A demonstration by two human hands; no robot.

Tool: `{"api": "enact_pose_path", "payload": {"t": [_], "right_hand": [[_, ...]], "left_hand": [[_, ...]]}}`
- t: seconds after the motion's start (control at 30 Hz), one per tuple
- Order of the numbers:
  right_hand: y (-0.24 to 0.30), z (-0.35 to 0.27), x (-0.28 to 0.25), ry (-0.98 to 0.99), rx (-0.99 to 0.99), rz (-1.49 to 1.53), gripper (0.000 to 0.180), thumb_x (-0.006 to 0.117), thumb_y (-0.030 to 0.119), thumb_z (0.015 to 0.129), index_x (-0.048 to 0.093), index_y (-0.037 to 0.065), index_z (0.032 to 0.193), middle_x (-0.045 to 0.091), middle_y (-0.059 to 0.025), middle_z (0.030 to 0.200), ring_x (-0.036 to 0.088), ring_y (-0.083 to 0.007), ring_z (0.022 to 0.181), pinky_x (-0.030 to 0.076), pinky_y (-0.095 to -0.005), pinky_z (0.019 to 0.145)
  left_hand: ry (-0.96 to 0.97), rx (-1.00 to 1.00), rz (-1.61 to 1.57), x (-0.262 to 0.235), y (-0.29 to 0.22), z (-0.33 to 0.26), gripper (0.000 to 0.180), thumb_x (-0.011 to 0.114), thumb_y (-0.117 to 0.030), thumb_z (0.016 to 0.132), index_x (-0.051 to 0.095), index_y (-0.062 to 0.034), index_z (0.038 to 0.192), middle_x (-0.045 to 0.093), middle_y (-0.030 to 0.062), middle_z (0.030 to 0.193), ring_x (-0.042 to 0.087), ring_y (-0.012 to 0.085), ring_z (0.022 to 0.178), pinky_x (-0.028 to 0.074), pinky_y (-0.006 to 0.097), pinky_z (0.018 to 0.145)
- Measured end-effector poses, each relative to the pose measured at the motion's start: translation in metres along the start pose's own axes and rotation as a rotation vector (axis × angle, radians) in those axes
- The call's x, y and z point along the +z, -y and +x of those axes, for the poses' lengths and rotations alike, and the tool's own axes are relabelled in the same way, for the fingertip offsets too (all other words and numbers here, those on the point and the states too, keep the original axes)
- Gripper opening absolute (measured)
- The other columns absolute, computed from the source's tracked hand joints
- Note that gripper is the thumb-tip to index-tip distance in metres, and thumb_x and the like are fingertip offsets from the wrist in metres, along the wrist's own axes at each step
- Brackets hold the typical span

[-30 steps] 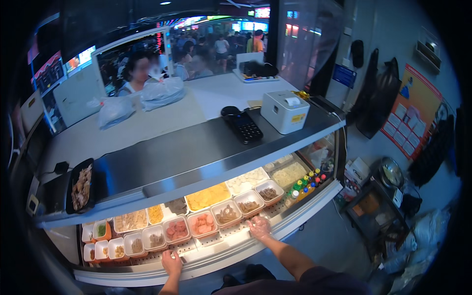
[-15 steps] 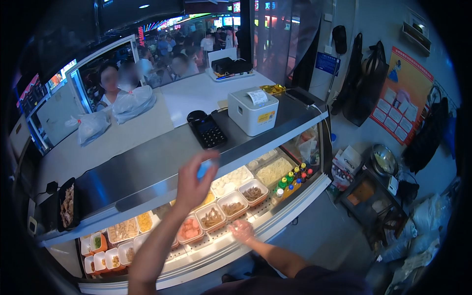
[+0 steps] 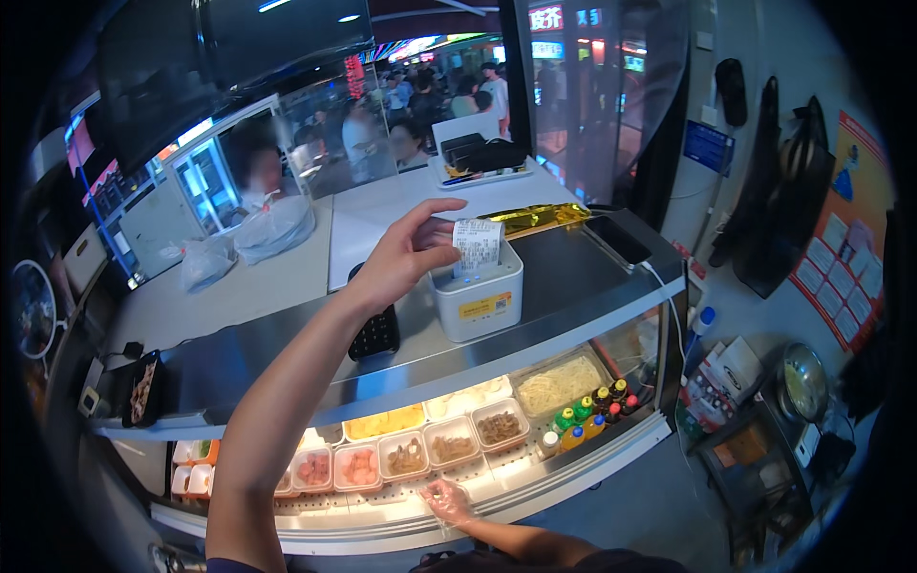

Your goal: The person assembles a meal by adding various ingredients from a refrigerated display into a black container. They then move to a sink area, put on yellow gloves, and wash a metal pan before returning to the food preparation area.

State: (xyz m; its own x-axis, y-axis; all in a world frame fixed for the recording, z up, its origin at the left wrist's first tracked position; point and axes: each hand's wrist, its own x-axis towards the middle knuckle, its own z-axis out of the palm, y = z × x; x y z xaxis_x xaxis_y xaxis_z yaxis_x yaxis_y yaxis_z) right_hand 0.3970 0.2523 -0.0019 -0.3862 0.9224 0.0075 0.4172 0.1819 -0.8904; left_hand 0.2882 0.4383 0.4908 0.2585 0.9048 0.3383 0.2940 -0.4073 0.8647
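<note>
My left hand [image 3: 420, 250] reaches over the counter to a printed paper receipt [image 3: 478, 245] that stands up out of a white box-shaped printer [image 3: 480, 304]. The thumb is at the receipt's left edge and other fingers go behind the paper, closed on it; the index finger stretches out above. In a clear plastic glove, my right hand [image 3: 447, 501] hovers by the front edge of the lit food case [image 3: 382, 498]. Its fingers are loosely bent and apart, with nothing visible in them. Nearest to it are white tubs of brownish food [image 3: 404, 456] and pink food [image 3: 357, 466].
A black keypad terminal [image 3: 374, 334] is partly behind my left forearm. Right of the printer lie gold foil [image 3: 535, 219] and a phone [image 3: 616, 239] on a cable. Tied plastic bags [image 3: 274, 229] rest at the far left. Small bottles [image 3: 585, 412] stand in the case.
My left hand has moved forward and up from above the case to the receipt, which now stands upright instead of lying over the printer. My right hand has shifted toward the case's front edge.
</note>
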Motion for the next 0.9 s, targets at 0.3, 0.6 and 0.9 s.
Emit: {"api": "enact_pose_path", "payload": {"t": [0.3, 0.6, 0.9], "right_hand": [[0.003, 0.003, -0.012, 0.174, 0.033, 0.184, 0.033, 0.073, 0.037, 0.086, 0.068, 0.006, 0.095, 0.072, -0.0132, 0.087, 0.070, -0.0252, 0.077, 0.054, -0.0353, 0.069], [-0.016, 0.010, 0.004, 0.047, 0.093, 0.265, 0.034, 0.076, 0.036, 0.085, 0.069, 0.003, 0.089, 0.072, -0.0126, 0.082, 0.069, -0.0206, 0.076, 0.053, -0.0345, 0.071], [0.058, 0.041, -0.094, 0.141, -0.023, 0.796, 0.016, 0.067, 0.015, 0.093, 0.065, 0.002, 0.103, 0.067, -0.0026, 0.090, 0.059, -0.0073, 0.082, 0.049, -0.0222, 0.074]], "left_hand": [[-0.153, -0.022, -0.106, 0.001, 0.020, 0.025, 0.058, 0.065, 0.005, 0.079, 0.057, -0.0106, 0.135, 0.061, 0.0101, 0.121, 0.059, 0.0164, 0.107, 0.049, 0.033, 0.099], [-0.357, -0.011, -0.188, 0.012, 0.020, 0.028, 0.055, 0.068, 0.008, 0.079, 0.059, -0.0041, 0.131, 0.065, 0.0116, 0.113, 0.063, 0.0146, 0.100, 0.053, 0.029, 0.093], [-0.431, 0.302, -0.195, 0.015, -0.019, -0.061, 0.053, 0.064, 0.012, 0.081, 0.056, -0.0005, 0.132, 0.053, 0.0112, 0.136, 0.056, 0.0135, 0.115, 0.052, 0.025, 0.093]]}}
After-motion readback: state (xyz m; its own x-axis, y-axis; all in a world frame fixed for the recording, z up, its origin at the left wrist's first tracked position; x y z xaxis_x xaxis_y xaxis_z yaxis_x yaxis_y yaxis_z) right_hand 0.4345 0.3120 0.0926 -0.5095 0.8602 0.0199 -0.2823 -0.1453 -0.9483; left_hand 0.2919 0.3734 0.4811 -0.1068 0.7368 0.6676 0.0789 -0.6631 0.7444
